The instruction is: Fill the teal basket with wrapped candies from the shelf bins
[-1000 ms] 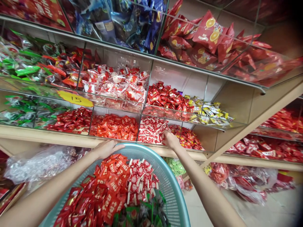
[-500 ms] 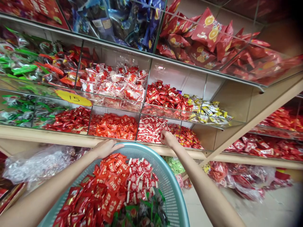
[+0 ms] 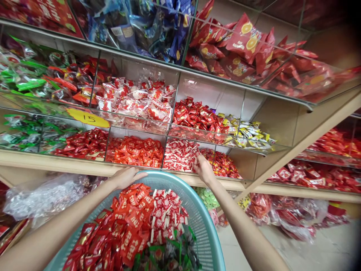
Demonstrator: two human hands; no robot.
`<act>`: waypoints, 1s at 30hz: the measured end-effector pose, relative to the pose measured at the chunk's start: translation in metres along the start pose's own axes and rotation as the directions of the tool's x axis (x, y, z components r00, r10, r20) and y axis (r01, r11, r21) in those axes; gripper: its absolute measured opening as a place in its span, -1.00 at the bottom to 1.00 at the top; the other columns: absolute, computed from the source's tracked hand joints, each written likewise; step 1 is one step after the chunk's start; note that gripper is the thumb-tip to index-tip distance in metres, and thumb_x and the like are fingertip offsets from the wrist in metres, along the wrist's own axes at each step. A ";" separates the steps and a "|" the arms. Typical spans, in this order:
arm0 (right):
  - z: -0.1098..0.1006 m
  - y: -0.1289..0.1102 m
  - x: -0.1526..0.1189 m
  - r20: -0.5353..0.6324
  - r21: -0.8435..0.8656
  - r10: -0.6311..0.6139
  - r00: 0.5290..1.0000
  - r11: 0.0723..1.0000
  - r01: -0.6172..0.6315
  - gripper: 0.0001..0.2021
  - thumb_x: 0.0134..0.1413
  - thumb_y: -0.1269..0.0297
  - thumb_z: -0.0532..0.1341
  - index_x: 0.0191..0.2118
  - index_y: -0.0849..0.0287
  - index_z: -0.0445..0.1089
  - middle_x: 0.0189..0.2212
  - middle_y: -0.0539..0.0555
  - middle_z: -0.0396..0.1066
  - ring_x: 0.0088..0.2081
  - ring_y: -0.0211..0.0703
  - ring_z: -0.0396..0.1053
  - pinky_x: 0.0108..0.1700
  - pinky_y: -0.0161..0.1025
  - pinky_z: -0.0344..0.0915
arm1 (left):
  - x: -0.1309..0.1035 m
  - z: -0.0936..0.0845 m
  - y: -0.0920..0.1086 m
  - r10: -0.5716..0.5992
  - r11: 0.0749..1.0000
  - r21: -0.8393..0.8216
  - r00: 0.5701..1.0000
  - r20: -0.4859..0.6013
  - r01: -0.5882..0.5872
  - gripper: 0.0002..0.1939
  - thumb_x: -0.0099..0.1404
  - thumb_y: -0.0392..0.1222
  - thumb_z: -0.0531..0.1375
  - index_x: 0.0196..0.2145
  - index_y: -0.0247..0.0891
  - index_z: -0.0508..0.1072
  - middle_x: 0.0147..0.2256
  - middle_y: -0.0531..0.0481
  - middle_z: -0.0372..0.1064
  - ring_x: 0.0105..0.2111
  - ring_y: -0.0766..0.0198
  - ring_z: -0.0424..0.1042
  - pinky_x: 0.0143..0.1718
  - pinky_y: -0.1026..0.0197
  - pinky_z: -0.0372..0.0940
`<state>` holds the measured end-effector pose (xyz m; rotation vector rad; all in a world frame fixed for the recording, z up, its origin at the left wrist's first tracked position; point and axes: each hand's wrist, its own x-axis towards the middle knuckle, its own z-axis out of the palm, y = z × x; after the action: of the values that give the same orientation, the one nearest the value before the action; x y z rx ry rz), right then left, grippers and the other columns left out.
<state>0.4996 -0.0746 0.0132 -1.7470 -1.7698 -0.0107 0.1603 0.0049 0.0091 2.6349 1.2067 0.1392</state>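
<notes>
A teal plastic basket (image 3: 210, 222) holds red packets, orange-red packets, red-and-white candies and green-and-dark wrapped pieces. My left hand (image 3: 126, 177) is wrapped over the basket's far rim at its upper left. At the right edge of the bin of red-and-white candies (image 3: 180, 155), my right hand (image 3: 203, 168) has its fingers curled together at the clear divider; what they hold, if anything, is hidden. Just left of that bin lie orange-red packets (image 3: 138, 151), and to its right are small red and yellow candies (image 3: 224, 163).
Upper shelves carry blue bags (image 3: 152, 30), large red packets (image 3: 239, 45) and yellow-white candies (image 3: 249, 133). A yellow tag (image 3: 88, 117) reads 15. Under the wooden ledge (image 3: 53, 162) lies a clear plastic bag (image 3: 45, 194). More red bags (image 3: 301, 216) sit at the lower right.
My right hand has shifted slightly right and turned, its curled fingers now pointing more upward at the bin's edge. My left hand stays on the basket rim.
</notes>
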 end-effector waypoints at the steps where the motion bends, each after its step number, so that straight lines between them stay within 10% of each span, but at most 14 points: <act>1: -0.002 -0.003 -0.003 -0.035 0.007 -0.010 0.999 1.000 0.010 -0.90 -0.07 0.43 0.06 -0.46 0.12 0.09 -0.44 -0.01 0.22 -0.44 -0.24 0.18 -0.37 -0.34 0.08 | 0.000 0.000 -0.001 0.001 1.000 0.003 1.000 -0.001 -0.001 -0.33 0.24 0.33 -0.25 -0.52 -0.21 0.38 -0.47 -0.09 0.44 -0.44 0.14 0.42 -0.36 0.22 0.16; 7: -0.016 -0.053 -0.029 -0.057 0.161 -0.094 0.994 0.982 0.102 -0.94 0.05 0.39 0.05 -0.39 0.12 0.11 -0.41 -0.02 0.22 -0.41 -0.25 0.19 -0.36 -0.34 0.08 | 0.002 0.003 -0.003 0.000 1.000 0.004 1.000 0.009 0.000 -0.31 0.23 0.35 -0.26 -0.54 -0.22 0.38 -0.48 -0.09 0.43 -0.44 0.14 0.42 -0.35 0.22 0.16; 13: -0.015 -0.104 -0.062 0.337 0.314 -0.181 0.924 0.947 0.070 -0.90 0.05 0.35 0.15 -0.37 0.14 0.17 -0.48 -0.10 0.19 -0.48 -0.33 0.11 -0.44 -0.38 0.02 | 0.002 0.003 -0.002 -0.015 1.000 -0.005 1.000 0.012 0.015 -0.30 0.22 0.36 -0.25 -0.52 -0.22 0.40 -0.46 -0.10 0.45 -0.43 0.12 0.43 -0.37 0.23 0.16; 20: 0.006 -0.113 -0.085 0.681 0.177 -0.169 0.713 0.982 0.064 -0.82 -0.09 0.46 0.25 -0.42 0.16 0.20 -0.44 -0.10 0.22 -0.44 -0.36 0.10 -0.44 -0.40 -0.02 | 0.001 0.001 -0.001 -0.013 1.000 -0.010 1.000 0.004 0.013 -0.34 0.23 0.34 -0.23 -0.52 -0.22 0.38 -0.47 -0.09 0.43 -0.43 0.14 0.42 -0.34 0.22 0.16; 30: 0.013 -0.114 -0.090 0.740 0.136 -0.149 0.656 0.988 0.072 -0.83 -0.09 0.44 0.27 -0.41 0.14 0.23 -0.43 -0.08 0.26 -0.42 -0.34 0.15 -0.46 -0.39 -0.01 | 0.001 0.000 0.001 -0.036 0.999 -0.036 0.999 0.008 0.036 -0.35 0.22 0.34 -0.20 -0.54 -0.22 0.38 -0.48 -0.08 0.42 -0.45 0.15 0.40 -0.35 0.22 0.17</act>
<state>0.3838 -0.1624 0.0118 -1.6779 -2.3948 0.8586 0.1614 0.0052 0.0094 2.5788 1.2362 0.1433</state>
